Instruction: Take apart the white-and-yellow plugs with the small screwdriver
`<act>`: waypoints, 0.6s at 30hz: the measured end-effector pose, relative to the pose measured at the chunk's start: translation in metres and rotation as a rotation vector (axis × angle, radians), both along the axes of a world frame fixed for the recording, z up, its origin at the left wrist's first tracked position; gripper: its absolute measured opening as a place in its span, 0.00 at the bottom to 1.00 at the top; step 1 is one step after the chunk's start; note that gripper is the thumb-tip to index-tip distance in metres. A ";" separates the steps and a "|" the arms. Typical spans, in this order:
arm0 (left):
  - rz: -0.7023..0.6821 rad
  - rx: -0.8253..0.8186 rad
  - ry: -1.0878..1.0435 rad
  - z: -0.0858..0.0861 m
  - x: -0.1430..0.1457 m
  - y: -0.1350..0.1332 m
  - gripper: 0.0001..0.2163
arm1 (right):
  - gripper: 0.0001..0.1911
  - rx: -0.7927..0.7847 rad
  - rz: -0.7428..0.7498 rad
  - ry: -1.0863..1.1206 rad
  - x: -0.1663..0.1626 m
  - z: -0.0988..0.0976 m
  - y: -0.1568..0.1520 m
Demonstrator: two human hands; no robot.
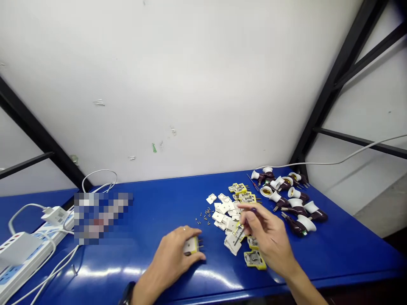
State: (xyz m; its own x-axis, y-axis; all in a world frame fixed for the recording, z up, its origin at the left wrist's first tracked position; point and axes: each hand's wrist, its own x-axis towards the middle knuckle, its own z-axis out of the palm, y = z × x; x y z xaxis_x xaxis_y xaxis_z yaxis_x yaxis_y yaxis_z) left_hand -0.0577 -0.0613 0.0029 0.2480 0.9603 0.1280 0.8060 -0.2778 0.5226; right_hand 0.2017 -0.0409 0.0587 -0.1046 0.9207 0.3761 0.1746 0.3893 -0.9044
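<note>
My left hand rests on the blue table, thumb and fingers curled around a plug with a white face and yellow edge. The plug's metal prongs point right. Over the pile of parts, my right hand pinches a screwdriver, its dark handle mostly covered by my fingers and its thin shaft slanting down to the left. Beneath it lie several white plug covers. A yellow-edged plug half with its metal inside exposed sits below my right hand. Small brass-coloured screws are scattered between my hands.
Several dark-red and white lamp holders with prongs cover the table's right side. Another screwdriver lies beside them. A white power strip with adapters and cables runs along the left. A pale wall and black frame bars bound the table.
</note>
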 end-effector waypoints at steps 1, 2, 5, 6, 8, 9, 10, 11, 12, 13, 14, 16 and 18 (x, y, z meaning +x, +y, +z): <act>-0.023 0.002 0.002 -0.001 0.014 0.000 0.24 | 0.17 0.028 0.027 -0.011 -0.010 -0.003 0.003; -0.040 0.003 0.011 -0.002 0.026 0.001 0.25 | 0.16 0.052 0.040 -0.037 -0.019 -0.006 0.005; -0.066 0.010 -0.023 -0.005 0.044 0.010 0.24 | 0.13 0.145 0.059 -0.138 -0.035 -0.015 0.009; -0.070 0.010 -0.046 -0.005 0.046 0.013 0.24 | 0.13 0.169 0.059 -0.163 -0.038 -0.018 0.009; -0.078 0.008 -0.101 -0.006 0.047 0.016 0.22 | 0.12 0.197 0.053 -0.198 -0.040 -0.022 0.009; -0.081 0.008 -0.129 -0.006 0.046 0.016 0.21 | 0.11 0.203 0.052 -0.210 -0.041 -0.023 0.008; -0.082 0.009 -0.154 -0.007 0.045 0.015 0.21 | 0.11 0.211 0.050 -0.221 -0.042 -0.024 0.008; -0.082 0.009 -0.173 -0.008 0.044 0.015 0.20 | 0.11 0.220 0.050 -0.230 -0.043 -0.025 0.007; -0.082 0.009 -0.185 -0.009 0.044 0.014 0.19 | 0.10 0.229 0.051 -0.239 -0.044 -0.026 0.007; -0.077 0.007 -0.189 -0.009 0.043 0.013 0.17 | 0.10 0.240 0.053 -0.246 -0.046 -0.027 0.007; -0.070 0.006 -0.187 -0.010 0.043 0.013 0.15 | 0.09 0.251 0.056 -0.252 -0.047 -0.028 0.008; -0.063 0.009 -0.176 -0.010 0.042 0.012 0.11 | 0.09 0.272 0.077 -0.263 -0.050 -0.031 0.009; -0.073 0.036 -0.164 -0.008 0.040 0.012 0.09 | 0.09 0.290 0.112 -0.277 -0.053 -0.033 0.010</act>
State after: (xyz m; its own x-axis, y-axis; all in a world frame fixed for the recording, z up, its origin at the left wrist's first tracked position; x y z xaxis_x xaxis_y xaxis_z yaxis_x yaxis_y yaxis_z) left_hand -0.0173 -0.0497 -0.0049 0.2897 0.9345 0.2068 0.6879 -0.3535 0.6339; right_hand 0.1487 -0.0306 0.0258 -0.3318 0.7581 0.5614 0.3385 0.6511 -0.6793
